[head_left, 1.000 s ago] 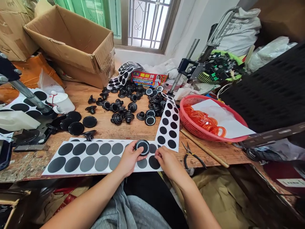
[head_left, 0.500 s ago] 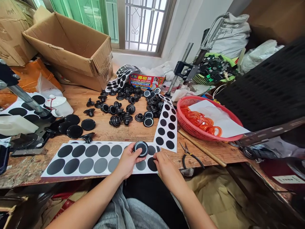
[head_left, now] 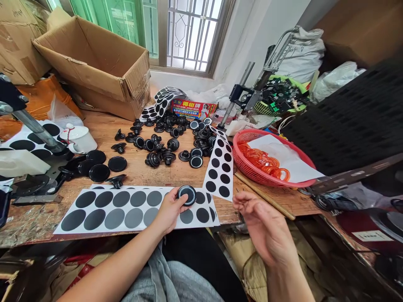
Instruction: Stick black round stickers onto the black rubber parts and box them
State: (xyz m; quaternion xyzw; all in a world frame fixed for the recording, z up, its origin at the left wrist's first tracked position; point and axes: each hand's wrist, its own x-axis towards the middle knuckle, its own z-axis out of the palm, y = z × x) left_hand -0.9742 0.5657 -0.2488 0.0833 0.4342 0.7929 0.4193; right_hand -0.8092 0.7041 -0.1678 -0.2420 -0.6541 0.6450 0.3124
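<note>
My left hand (head_left: 168, 212) is closed round a black round knob (head_left: 187, 195), thumb on its ringed disc face, above a white sheet of round stickers (head_left: 132, 203) in black and grey. My right hand (head_left: 267, 228) is raised to the right of that sheet, in front of the table edge. Its palm is turned partly up, with the fingers loosely bent and nothing visible between them. A second sticker sheet (head_left: 219, 167) lies just beyond. The pliers are hidden behind my right hand.
Several black knobs (head_left: 168, 157) lie across the table. A red basket (head_left: 239, 161) with orange rings stands right, a wooden stick (head_left: 267, 197) beside it. Black discs (head_left: 117, 164) and a white lidded cup (head_left: 80, 140) are left. A cardboard box (head_left: 94, 79) stands behind.
My right hand has left the sheet's right end, moved right and turned its palm up, covering the pliers. My left hand keeps the knob in almost the same place.
</note>
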